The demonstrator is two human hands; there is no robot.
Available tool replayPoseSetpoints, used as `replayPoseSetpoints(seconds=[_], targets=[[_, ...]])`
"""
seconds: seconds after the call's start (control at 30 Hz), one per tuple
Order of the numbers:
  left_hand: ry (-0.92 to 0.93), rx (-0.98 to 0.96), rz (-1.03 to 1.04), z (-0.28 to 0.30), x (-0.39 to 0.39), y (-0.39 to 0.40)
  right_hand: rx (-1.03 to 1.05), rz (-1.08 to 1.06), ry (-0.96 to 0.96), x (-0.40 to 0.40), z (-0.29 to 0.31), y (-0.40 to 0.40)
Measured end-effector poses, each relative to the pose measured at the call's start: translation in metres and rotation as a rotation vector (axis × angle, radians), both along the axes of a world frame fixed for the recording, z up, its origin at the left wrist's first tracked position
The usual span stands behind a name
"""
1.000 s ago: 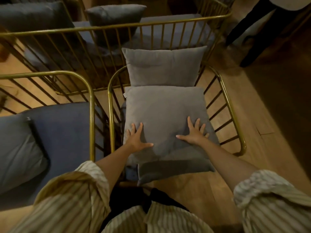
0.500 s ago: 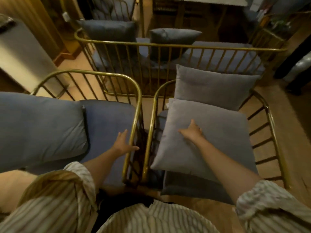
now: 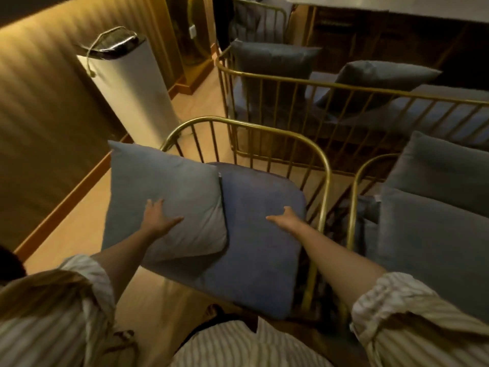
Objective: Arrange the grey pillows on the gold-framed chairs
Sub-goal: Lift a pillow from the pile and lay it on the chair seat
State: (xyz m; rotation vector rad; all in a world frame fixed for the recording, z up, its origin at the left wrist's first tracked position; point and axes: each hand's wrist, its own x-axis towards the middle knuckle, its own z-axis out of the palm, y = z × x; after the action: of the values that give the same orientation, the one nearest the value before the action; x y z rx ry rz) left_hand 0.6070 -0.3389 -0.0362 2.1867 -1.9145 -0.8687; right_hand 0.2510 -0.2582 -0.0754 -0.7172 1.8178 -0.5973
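A: Far left of frame: slatted wall in warm light, wood skirting, pale floor. A white cylindrical unit (image 3: 132,83) stands upper left, dark top with a cord handle.

B: And the left hand (image 3: 156,218)?

A: Left of centre. Palm flat, fingers spread, pressed on the lower part of a grey pillow (image 3: 164,197). It grips nothing, only presses. The striped sleeve (image 3: 53,313) is rolled up at the elbow.

B: Where does that pillow sit?

A: On the left side of the near gold-framed chair (image 3: 324,165), tilted, lying partly over the blue seat cushion (image 3: 259,250) and overhanging the seat's left edge.

B: Right hand (image 3: 287,218)?

A: Centre frame, open, thumb pointing left, resting on the seat cushion near its right edge. Fingertips are blurred; cannot tell whether they curl over the edge. It holds no pillow.

B: Further right?

A: A second gold-framed chair (image 3: 356,186) just beside the first, frames nearly touching. Two grey pillows on it: one (image 3: 447,170) upright at the back, one (image 3: 434,247) lying on the seat in front, touching it.

B: Upper right?

A: A long gold-railed bench (image 3: 344,88) behind both chairs, with a darker pillow (image 3: 272,59) and another (image 3: 378,75) propped on it. Beyond that, too dim to read.
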Motion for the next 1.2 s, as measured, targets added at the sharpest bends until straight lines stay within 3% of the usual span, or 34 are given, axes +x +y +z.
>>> replayPoseSetpoints(seconds=[0.07, 0.2, 0.3, 0.6, 0.87, 1.07, 1.2], targets=[[-0.033, -0.013, 0.039, 0.002, 0.04, -0.021, 0.052, -0.009, -0.032, 0.049, 0.012, -0.018], [-0.143, -0.017, 0.017, 0.003, 0.097, -0.056, 0.113, -0.021, -0.087, 0.108, -0.015, -0.055], [-0.119, 0.047, 0.0, -0.008, 0.121, -0.087, 0.139, -0.061, -0.075, 0.138, -0.039, -0.076], [-0.101, 0.136, 0.172, -0.05, 0.106, -0.123, 0.25, -0.176, -0.129, 0.173, -0.16, -0.119], [-0.043, 0.023, 0.119, -0.096, 0.139, -0.153, 0.146, -0.291, -0.133, 0.185, -0.161, -0.158], [0.078, -0.085, 0.034, -0.108, 0.153, -0.155, 0.09, -0.252, -0.375, 0.194, -0.168, -0.184], [0.058, -0.038, 0.034, -0.112, 0.16, -0.158, 0.011, -0.275, -0.458, 0.195, -0.182, -0.18]])
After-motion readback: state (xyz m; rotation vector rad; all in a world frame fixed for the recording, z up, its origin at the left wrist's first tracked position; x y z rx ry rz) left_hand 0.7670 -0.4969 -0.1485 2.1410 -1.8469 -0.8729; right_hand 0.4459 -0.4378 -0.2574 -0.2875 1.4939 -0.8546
